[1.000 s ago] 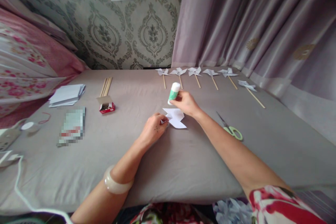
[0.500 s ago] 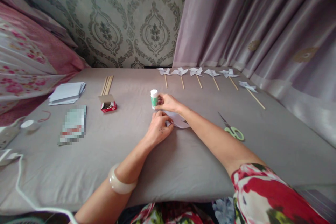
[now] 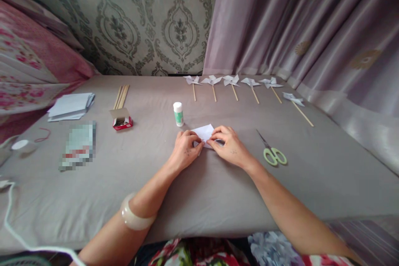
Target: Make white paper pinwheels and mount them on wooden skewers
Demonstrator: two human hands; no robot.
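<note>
Between my hands lies a white sheet of paper (image 3: pixel 204 131), partly folded or curled and partly hidden by my fingers. My left hand (image 3: pixel 187 147) pinches its left side. From the right, my right hand (image 3: pixel 230 144) grips the paper too, thumb and fingers close to the middle. Just beyond them a glue stick (image 3: pixel 178 114) with a white cap and green label stands upright, apart from both hands. Scissors (image 3: pixel 270 151) with pale green handles lie to the right of my right hand.
Several paper pinwheels (image 3: pixel 230 81) on sticks line the far right. To the left are wooden sticks (image 3: pixel 121 96), an open red box (image 3: pixel 122 123), a paper stack (image 3: pixel 71 106), a blurred packet (image 3: pixel 79 145) and a red string (image 3: pixel 43 135). A white cable (image 3: pixel 18 232) runs along the left front.
My right hand has let go of the glue stick, which stays standing, and has come back to the paper. My left hand keeps its hold. The view has shifted slightly.
</note>
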